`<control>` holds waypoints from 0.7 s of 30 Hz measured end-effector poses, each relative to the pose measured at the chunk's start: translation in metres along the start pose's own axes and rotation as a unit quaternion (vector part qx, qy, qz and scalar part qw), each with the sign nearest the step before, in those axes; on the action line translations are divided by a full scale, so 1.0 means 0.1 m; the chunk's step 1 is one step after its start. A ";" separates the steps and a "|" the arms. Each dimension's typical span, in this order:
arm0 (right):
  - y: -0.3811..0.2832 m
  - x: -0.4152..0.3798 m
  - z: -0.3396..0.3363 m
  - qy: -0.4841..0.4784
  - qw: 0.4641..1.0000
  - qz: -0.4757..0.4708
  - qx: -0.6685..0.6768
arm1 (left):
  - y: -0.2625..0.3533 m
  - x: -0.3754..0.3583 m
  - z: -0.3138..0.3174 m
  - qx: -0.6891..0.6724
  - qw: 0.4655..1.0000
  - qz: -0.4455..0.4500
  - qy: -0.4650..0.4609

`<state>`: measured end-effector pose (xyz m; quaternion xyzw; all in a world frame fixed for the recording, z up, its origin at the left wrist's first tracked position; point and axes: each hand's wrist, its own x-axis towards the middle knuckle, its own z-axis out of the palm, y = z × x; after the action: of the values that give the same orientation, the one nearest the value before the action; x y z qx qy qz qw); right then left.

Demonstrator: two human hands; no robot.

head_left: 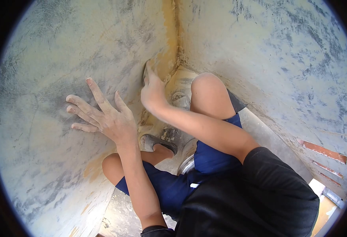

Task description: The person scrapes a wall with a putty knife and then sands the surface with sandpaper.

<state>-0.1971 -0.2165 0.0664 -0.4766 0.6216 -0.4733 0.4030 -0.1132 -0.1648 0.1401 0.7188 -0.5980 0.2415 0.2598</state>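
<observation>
My left hand [112, 118] is open, its dusty fingers spread over the whitish, grey-smeared left wall [54, 71]. Further in, my right hand [153, 90] is closed on a thin dark flat piece [145, 72], pressed to the same wall near the corner. Only the dark edge of this piece shows past the fingers, and I cannot tell its exact kind. Yellowish-brown filler [169, 51] runs down the corner seam beside the right hand. White dust coats both hands.
A second patchy wall [260, 51] meets the first at the corner; reddish slots [323, 152] cut through it at right. My bent knees [209, 93] fill the narrow space. A dusty shoe [157, 143] rests on the floor [122, 215] between the walls.
</observation>
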 end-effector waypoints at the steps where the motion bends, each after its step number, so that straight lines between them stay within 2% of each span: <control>1: 0.01 -0.06 0.02 0.009 0.998 -0.046 -0.036 | 0.00 -0.01 0.01 0.000 1.000 0.002 0.001; 2: 0.05 -0.03 -0.01 0.009 0.998 -0.045 -0.037 | 0.02 0.00 0.02 -0.001 1.000 0.001 0.000; 4: -0.09 0.07 -0.18 -0.064 0.993 0.084 0.045 | 0.03 0.01 0.00 0.006 1.000 -0.006 -0.002; 5: 0.02 0.21 -0.12 -0.035 0.992 0.100 0.067 | 0.02 -0.01 0.00 0.008 1.000 -0.006 -0.003; 6: 0.10 0.19 -0.02 -0.036 0.992 0.098 0.067 | 0.01 -0.01 0.01 0.006 1.000 -0.005 -0.001; 8: 0.18 0.13 0.12 0.022 0.998 0.002 0.051 | 0.01 0.01 0.03 0.003 1.000 -0.004 0.004; 9: 0.11 -0.03 0.03 0.010 0.997 -0.070 -0.023 | 0.01 0.01 0.03 0.007 1.000 -0.004 0.004; 10: 0.03 -0.01 -0.07 0.010 0.997 -0.069 -0.024 | 0.02 0.00 0.03 0.011 1.000 -0.003 0.002; 12: -0.06 0.04 -0.20 -0.079 0.994 0.051 0.049 | 0.03 0.00 0.03 0.005 1.000 -0.004 -0.002; 13: 0.03 0.20 -0.13 -0.050 0.987 0.071 0.136 | 0.03 0.01 0.02 -0.002 1.000 -0.007 0.002; 16: -0.02 0.11 -0.08 -0.038 0.996 0.051 0.069 | 0.02 0.01 0.03 -0.005 1.000 0.001 0.006; 17: 0.07 0.02 -0.01 -0.036 0.999 0.003 -0.018 | 0.03 0.02 0.03 -0.005 1.000 -0.001 0.006; 18: 0.05 0.02 -0.05 -0.037 0.999 0.005 -0.020 | 0.03 0.03 0.02 -0.005 1.000 -0.002 0.006; 20: 0.03 0.04 -0.16 -0.050 0.996 0.022 0.078 | 0.04 0.00 0.02 -0.005 1.000 -0.002 -0.002; 21: -0.02 0.19 -0.19 -0.067 0.990 0.098 0.077 | 0.04 0.00 0.01 -0.003 1.000 -0.001 -0.002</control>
<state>-0.2191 -0.2315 0.0721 -0.4116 0.5986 -0.4446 0.5239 -0.1169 -0.1665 0.1396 0.7192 -0.5982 0.2382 0.2609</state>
